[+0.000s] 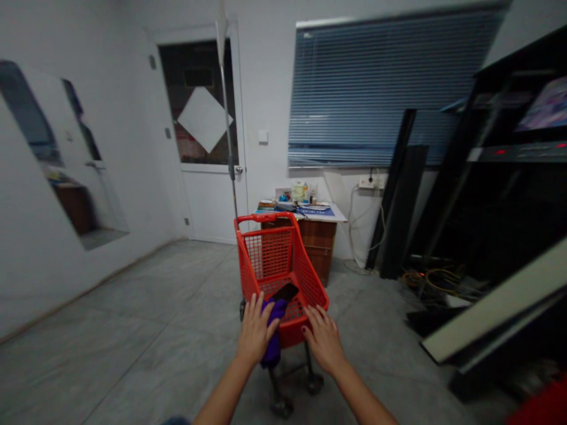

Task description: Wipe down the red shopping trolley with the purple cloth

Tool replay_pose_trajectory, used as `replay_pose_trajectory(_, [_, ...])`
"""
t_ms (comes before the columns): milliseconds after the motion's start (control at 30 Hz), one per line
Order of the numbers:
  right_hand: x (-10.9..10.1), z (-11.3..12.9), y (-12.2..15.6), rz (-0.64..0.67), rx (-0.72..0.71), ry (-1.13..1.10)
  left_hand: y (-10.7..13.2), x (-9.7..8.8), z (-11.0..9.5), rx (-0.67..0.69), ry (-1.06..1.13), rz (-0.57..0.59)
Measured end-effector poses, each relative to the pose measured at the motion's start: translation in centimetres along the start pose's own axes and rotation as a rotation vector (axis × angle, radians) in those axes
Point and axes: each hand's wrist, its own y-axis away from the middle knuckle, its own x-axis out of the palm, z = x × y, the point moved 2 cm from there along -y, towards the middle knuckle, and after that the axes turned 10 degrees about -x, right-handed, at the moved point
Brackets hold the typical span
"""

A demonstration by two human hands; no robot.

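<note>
A small red shopping cart (274,254) stands on the grey floor in front of me, on dark wheels. My left hand (256,329) rests on its near rim with fingers stretched over a purple cloth (273,330) that hangs down the cart's near end. My right hand (323,336) lies flat on the rim at the near right corner, fingers apart. A dark flat object (284,291) lies inside the basket just beyond the cloth.
A wooden desk (319,233) with papers and bottles stands behind the cart under a blue window blind (381,88). A white door (208,136) is at the back left. Black panels and shelving (487,195) with cables on the floor fill the right side.
</note>
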Motion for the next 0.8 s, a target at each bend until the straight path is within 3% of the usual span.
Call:
replay_pose_trajectory(167, [0.6,3.0,-0.3,0.013,-0.024,-0.027,-0.3,0.2,2.6,-0.107,0.019,0.006])
replay_pose_trajectory(300, [0.1,3.4,-0.9,0.081,-0.130,-0.031,0.9,0.2,3.8,-0.159,-0.005,-0.049])
replay_pose_trajectory(367, [-0.1,2.8,-1.1,0.084,-0.126,-0.013,1.9,0.4,3.3,-0.165,-0.031,-0.078])
replay_pose_trajectory(467, [0.1,2.2,-1.2,0.077,-0.112,-0.001,3.0,1.0,0.8,-0.187,-0.061,-0.109])
replay_pose_trajectory(567, [0.3,2.0,-1.1,0.060,-0.098,0.008,2.7,1.5,-2.1,-0.157,-0.053,-0.074])
replay_pose_trajectory(633, [0.1,1.9,-1.1,0.057,-0.089,0.020,1.9,1.4,-3.0,-0.102,-0.042,-0.036])
replay_pose_trajectory(700, [-0.2,1.8,-1.0,0.064,-0.087,0.026,1.0,0.8,-2.5,-0.046,-0.047,-0.008])
replay_pose_trajectory(800, [-0.4,1.8,-0.9,0.068,-0.092,0.018,0.3,-0.4,0.0,-0.022,-0.076,0.004])
